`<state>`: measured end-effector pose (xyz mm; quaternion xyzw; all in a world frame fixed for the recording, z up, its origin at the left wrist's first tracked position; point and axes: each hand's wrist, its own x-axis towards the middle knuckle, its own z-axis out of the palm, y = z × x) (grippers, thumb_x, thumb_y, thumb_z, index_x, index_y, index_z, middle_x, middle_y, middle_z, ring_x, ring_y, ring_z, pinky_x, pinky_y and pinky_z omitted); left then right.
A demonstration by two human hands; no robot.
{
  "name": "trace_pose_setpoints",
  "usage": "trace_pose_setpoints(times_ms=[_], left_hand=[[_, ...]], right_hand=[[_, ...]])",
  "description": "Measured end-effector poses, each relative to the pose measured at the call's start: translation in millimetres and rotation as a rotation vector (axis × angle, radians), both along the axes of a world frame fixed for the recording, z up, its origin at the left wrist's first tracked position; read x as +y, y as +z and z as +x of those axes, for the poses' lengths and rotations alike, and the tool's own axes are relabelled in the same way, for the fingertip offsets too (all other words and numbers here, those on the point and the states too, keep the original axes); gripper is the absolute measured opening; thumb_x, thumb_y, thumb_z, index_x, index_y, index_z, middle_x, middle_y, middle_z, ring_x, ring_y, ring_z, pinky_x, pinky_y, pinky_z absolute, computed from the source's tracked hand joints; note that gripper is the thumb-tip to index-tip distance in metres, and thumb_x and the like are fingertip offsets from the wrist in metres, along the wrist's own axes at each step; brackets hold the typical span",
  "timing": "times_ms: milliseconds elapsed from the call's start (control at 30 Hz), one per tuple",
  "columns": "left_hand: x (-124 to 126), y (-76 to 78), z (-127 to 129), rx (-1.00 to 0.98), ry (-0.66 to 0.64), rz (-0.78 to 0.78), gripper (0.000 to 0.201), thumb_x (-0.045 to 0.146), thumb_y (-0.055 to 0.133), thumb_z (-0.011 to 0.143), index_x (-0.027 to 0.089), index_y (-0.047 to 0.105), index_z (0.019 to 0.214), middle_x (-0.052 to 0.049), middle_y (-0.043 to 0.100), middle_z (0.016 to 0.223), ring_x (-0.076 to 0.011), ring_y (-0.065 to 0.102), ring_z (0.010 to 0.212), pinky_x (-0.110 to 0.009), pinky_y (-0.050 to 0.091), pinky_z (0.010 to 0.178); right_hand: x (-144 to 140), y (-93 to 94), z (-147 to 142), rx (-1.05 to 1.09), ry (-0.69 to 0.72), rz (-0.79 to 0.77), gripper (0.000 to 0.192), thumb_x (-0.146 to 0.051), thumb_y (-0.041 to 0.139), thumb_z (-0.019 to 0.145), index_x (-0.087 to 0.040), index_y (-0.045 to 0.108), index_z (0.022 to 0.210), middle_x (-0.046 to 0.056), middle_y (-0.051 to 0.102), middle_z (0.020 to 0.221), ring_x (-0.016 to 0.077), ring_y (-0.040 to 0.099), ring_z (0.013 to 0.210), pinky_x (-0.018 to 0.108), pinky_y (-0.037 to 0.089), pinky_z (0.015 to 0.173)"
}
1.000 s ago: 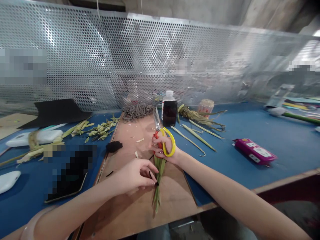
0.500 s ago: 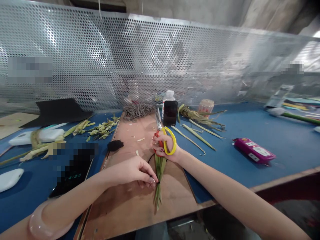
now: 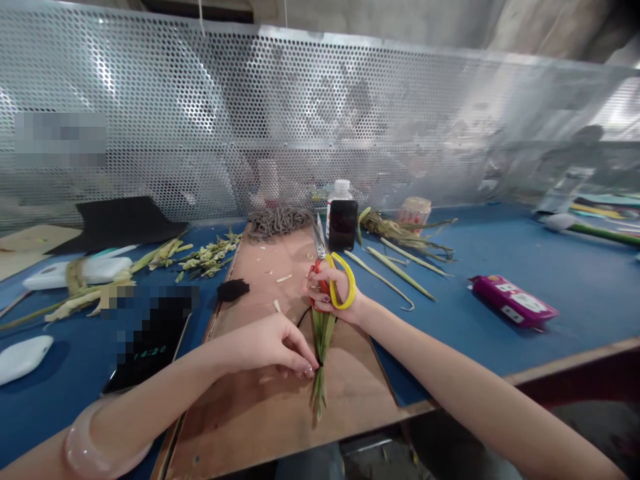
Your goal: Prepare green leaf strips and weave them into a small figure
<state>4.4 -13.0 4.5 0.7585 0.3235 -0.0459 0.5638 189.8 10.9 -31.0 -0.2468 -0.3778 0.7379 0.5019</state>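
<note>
Pinching a thin black tie at the middle of a bundle of green leaf strips (image 3: pixel 320 363), the left hand (image 3: pixel 270 345) has its fingers (image 3: pixel 306 365) closed on it over the brown board (image 3: pixel 280 413). The right hand (image 3: pixel 334 297) grips the bundle's upper end, fingers curled shut around it, with yellow-and-red scissors (image 3: pixel 330 273) hooked on the same hand, blades pointing toward 12 o'clock. The bundle lies near the board's centre, tips toward 6 o'clock. At 12 o'clock stands a dark bottle (image 3: pixel 342 223) beside a coil of dark cord (image 3: pixel 277 221). At 3 o'clock a magenta packet (image 3: pixel 513 300) rests on the blue surface (image 3: pixel 525 260); at 10 o'clock lie leaf scraps (image 3: pixel 207 253).
</note>
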Motion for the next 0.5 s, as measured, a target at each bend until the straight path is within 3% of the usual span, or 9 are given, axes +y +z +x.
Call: trace_pose_setpoints(times_ms=[167,333,500], left_hand=[[-4,-1.9,0,-0.023,0.078,0.014,0.050,0.028,0.073,0.063,0.018,0.061,0.111,-0.003,0.073,0.076,-0.0175,0.065,0.068,-0.025,0.047,0.064],[-12,-2.0,1,-0.080,0.093,0.172,0.024,0.023,0.070,0.065,0.017,0.064,0.089,0.000,0.070,0.071,-0.0156,0.064,0.065,-0.023,0.046,0.060],[-15,-2.8,2,-0.076,0.057,0.140,0.010,0.021,0.068,0.067,0.016,0.069,0.075,-0.002,0.072,0.073,-0.0160,0.066,0.070,-0.022,0.048,0.063]], right_hand=[[0,0.9,0,-0.003,0.007,-0.017,0.012,-0.021,0.057,0.063,-0.018,0.045,0.064,-0.003,0.054,0.057,0.0041,0.027,0.037,0.016,0.014,0.031],[0,2.4,-2,-0.011,0.005,-0.032,0.009,-0.020,0.057,0.063,-0.017,0.048,0.064,-0.003,0.053,0.056,0.0039,0.026,0.036,0.016,0.013,0.030],[2,-2.1,-1,-0.012,-0.007,-0.028,0.010,-0.020,0.057,0.064,-0.017,0.047,0.065,-0.001,0.058,0.062,0.0040,0.028,0.037,0.016,0.015,0.030]])
